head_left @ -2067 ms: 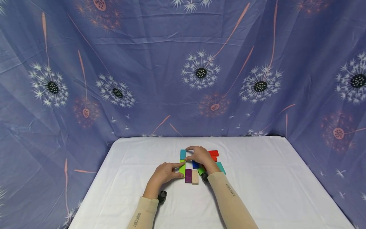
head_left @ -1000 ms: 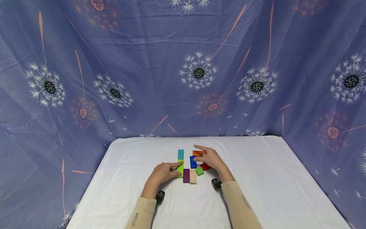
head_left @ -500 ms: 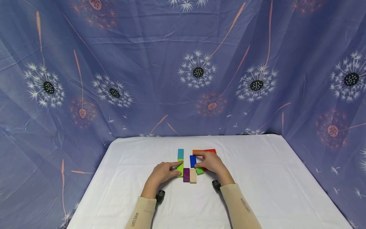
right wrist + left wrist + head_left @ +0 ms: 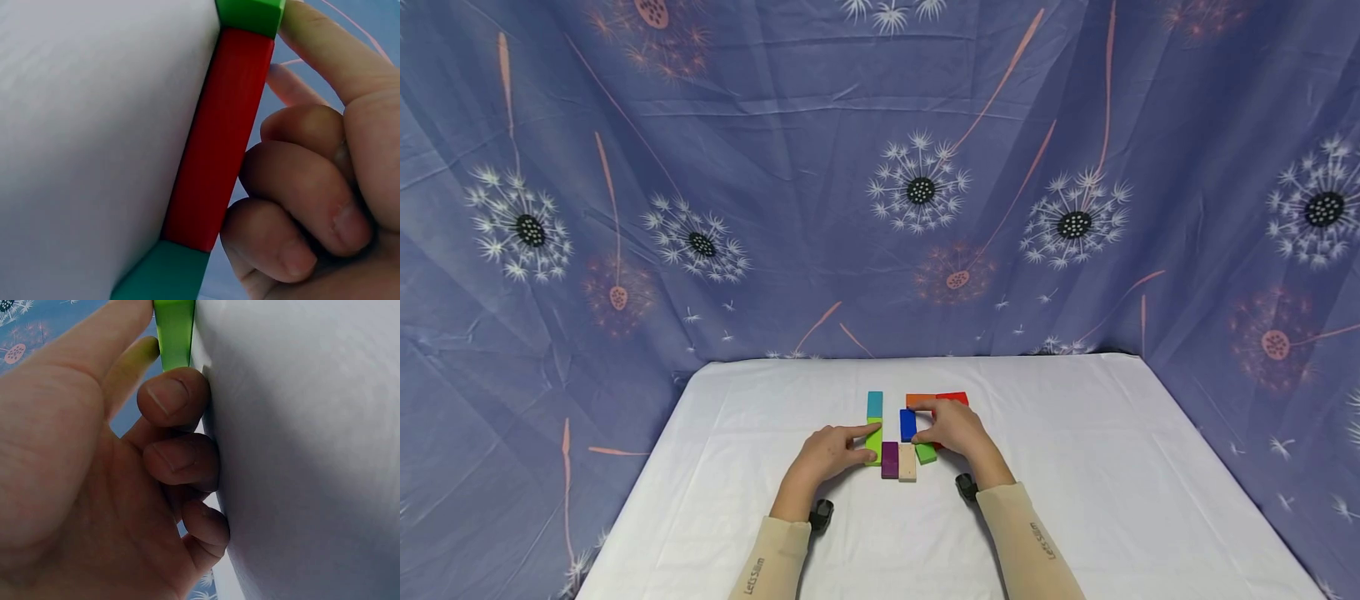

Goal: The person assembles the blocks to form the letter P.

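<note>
My left hand point(image 4: 830, 452) pinches a lime green block point(image 4: 874, 433) lengthwise, index finger near its far end and thumb at its near end. That block point(image 4: 175, 334) shows at the top of the left wrist view, beside my thumb. A light blue block point(image 4: 875, 404) lies end to end beyond it. To the right, my right hand point(image 4: 957, 427) has index finger and thumb at the two ends of a blue block point(image 4: 907, 425). In the right wrist view the other fingers curl beside a red block point(image 4: 219, 137); the blue block is hidden there.
Purple point(image 4: 890, 461) and plain wooden point(image 4: 907, 462) blocks lie side by side nearest me. A green block point(image 4: 926, 453) sits right of them. Orange point(image 4: 921, 400) and red point(image 4: 953, 396) blocks lie behind the right hand. A teal block point(image 4: 164, 272) touches the red one.
My right hand has left the light blue block, moved right and come down with thumb and index finger at the blue block's ends. My left hand has stayed on the lime green block.
</note>
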A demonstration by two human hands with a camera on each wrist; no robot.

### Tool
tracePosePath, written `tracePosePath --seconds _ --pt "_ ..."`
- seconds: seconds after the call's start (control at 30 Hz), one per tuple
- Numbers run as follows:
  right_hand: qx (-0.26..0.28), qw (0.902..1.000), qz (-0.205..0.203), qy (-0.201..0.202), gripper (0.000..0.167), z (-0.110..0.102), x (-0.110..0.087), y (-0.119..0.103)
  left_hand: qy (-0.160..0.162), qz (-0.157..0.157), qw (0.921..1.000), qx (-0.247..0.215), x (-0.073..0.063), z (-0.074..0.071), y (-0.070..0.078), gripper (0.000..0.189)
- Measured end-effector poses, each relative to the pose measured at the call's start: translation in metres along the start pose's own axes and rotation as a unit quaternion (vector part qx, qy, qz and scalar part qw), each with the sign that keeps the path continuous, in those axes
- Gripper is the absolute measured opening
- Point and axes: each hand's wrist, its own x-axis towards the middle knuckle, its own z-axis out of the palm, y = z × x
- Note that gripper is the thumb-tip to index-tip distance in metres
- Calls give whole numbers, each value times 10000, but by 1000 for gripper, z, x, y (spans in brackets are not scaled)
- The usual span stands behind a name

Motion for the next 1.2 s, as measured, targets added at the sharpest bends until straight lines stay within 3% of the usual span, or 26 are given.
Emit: tracePosePath --seconds 0.33,1.2 --pt "54 10000 65 15 66 -2 0 -1 6 -24 10000 29 1 0 0 57" --pt "998 9949 120 61 61 -8 9 4 40 -15 10000 -4 -1 -1 2 57"
